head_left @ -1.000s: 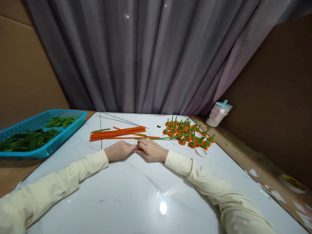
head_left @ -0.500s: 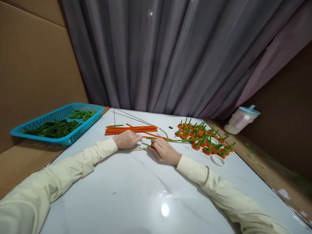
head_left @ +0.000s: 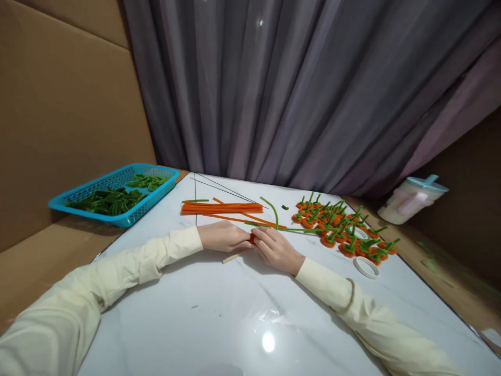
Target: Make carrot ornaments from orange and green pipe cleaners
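Observation:
My left hand (head_left: 224, 236) and my right hand (head_left: 277, 250) meet over the middle of the table. Between their fingertips shows a small orange pipe-cleaner piece (head_left: 252, 238), mostly covered by the fingers; both hands pinch it. A thin wooden stick (head_left: 234, 256) lies just below, one end hidden by the hands. Behind them is a bundle of orange pipe cleaners (head_left: 221, 208), with a few loose orange ones in front. A curved green pipe cleaner (head_left: 274, 209) and a long straight green one (head_left: 297, 230) lie by my right hand.
Several orange flower heads with upright green stems (head_left: 329, 239) crowd the right side, near a white ring (head_left: 367, 267). A blue basket (head_left: 131, 216) of green pieces stands at left. A lidded cup (head_left: 410, 201) is at far right. Thin dark wires (head_left: 225, 189) lie behind.
My left hand has moved right to meet my right hand at the orange piece; before, they were apart. The whole view has shifted slightly.

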Tool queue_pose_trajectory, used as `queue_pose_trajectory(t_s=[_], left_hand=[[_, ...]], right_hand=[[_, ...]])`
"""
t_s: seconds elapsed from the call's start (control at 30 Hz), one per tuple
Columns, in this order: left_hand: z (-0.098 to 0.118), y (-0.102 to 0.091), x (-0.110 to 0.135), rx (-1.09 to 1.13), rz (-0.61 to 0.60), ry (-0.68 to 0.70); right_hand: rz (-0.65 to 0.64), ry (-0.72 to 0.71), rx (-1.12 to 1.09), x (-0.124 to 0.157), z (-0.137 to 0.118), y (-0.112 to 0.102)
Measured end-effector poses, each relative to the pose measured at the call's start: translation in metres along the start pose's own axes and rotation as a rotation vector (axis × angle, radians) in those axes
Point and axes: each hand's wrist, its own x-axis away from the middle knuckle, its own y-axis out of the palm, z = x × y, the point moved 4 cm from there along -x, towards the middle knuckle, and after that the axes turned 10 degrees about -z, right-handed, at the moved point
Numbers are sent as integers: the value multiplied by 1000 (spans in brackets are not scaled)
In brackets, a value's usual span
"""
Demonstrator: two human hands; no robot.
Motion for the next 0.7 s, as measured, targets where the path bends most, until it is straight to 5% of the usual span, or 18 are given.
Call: queue_pose_trajectory(t_s=[0.2,0.37,0.7], left_hand=[[8,4,1,-359,134,127],[8,4,2,-439,198,170],[-11,1,4,-372,45,94]], right_hand=[[10,-35,-17,-1,-1,1],[-4,-72,-44,-2,-4,2],[-22,13,-88,-5,-3,0]])
